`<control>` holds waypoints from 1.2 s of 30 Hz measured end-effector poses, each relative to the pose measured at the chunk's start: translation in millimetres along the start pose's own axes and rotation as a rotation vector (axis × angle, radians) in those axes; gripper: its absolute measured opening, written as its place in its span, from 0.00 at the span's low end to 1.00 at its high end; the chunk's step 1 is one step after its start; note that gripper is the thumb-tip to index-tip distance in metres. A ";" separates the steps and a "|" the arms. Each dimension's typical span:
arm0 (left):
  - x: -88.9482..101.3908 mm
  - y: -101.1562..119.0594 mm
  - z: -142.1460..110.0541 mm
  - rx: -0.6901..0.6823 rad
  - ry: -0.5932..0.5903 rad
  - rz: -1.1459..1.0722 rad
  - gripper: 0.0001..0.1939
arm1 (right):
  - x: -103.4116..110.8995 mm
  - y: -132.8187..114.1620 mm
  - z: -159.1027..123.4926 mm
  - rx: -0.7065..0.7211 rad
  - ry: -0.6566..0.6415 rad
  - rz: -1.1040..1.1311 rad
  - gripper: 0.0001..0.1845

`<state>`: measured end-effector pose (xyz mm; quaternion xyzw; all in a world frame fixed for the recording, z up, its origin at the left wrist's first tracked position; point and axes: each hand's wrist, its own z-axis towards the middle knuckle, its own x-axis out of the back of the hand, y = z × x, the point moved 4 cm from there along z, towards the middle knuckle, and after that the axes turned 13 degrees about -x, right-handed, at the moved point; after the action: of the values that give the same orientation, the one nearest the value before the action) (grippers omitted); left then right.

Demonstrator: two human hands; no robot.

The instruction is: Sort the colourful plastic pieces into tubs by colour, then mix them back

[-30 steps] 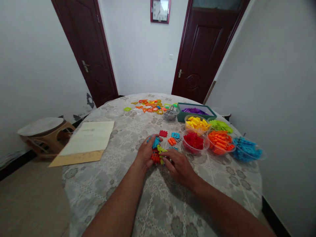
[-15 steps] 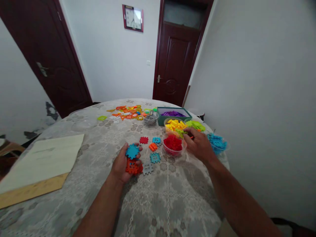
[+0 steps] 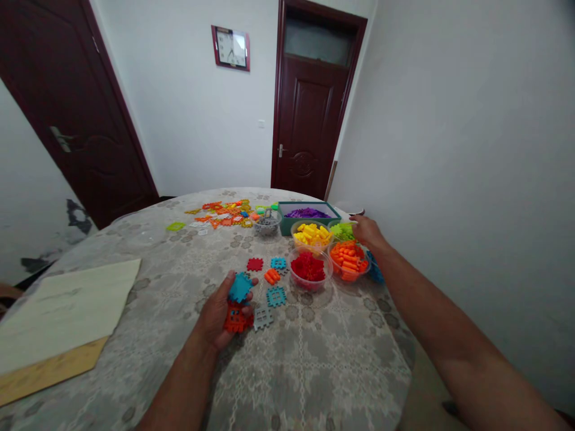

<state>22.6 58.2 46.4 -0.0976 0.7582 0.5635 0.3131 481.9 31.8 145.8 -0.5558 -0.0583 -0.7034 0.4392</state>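
My left hand is closed around a small stack of plastic building pieces, held just above the table. A blue notched plate is on top, with an orange square frame piece below it. My right hand is at the far right, over the bowl of green pieces. One finger stretches out above these pieces; its other fingers are mostly hidden. Near my left hand lie a grey frame piece, a blue frame piece, orange connectors and a red square piece.
Clear bowls hold red pieces, yellow pieces, orange pieces and grey pieces. Blue pieces are partly behind my right forearm. A green box contains purple pieces. Mixed pieces lie farther back; a paper sheet is left.
My right hand has moved from beside the yellow and red bowls, where a green piece showed at its fingers, to the green bowl. The orange bowl is uncovered. My left hand keeps its stack.
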 end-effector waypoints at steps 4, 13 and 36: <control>0.3 -1.5 0.6 -0.009 0.000 0.037 0.21 | 2.2 4.5 -9.5 0.010 0.008 0.018 0.24; 4.2 -9.4 -0.5 -0.037 -0.004 0.022 0.21 | 24.0 -66.7 -150.8 0.336 -0.105 0.448 0.16; 0.3 -1.2 0.7 -0.057 -0.025 0.097 0.13 | 59.5 -31.6 -181.1 0.111 -0.025 0.685 0.15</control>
<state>23.2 58.5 45.2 -0.0627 0.7417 0.6006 0.2921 328.2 -85.1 140.2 -0.5268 0.0881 -0.5042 0.6786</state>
